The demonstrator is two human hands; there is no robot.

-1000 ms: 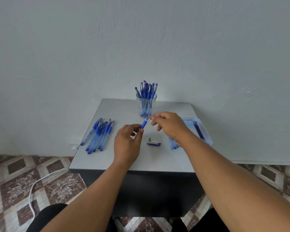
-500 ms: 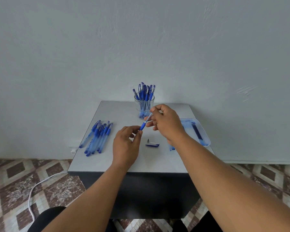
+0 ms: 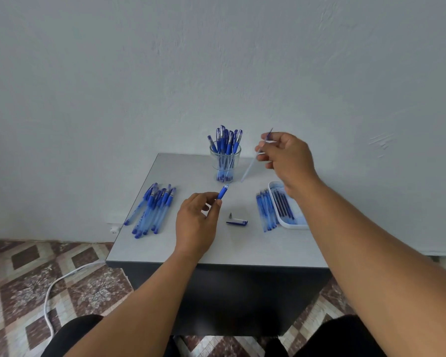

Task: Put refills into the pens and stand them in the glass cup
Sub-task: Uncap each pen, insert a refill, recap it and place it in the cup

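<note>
My left hand (image 3: 196, 217) pinches the pen barrel (image 3: 223, 191), open end up; my right hand (image 3: 285, 157) pinches a thin refill (image 3: 252, 162) raised beside the glass cup (image 3: 225, 161). Judging by the empty-looking tube, next it goes down with the used ones under my right wrist, and a fresh refill is needed.
</note>
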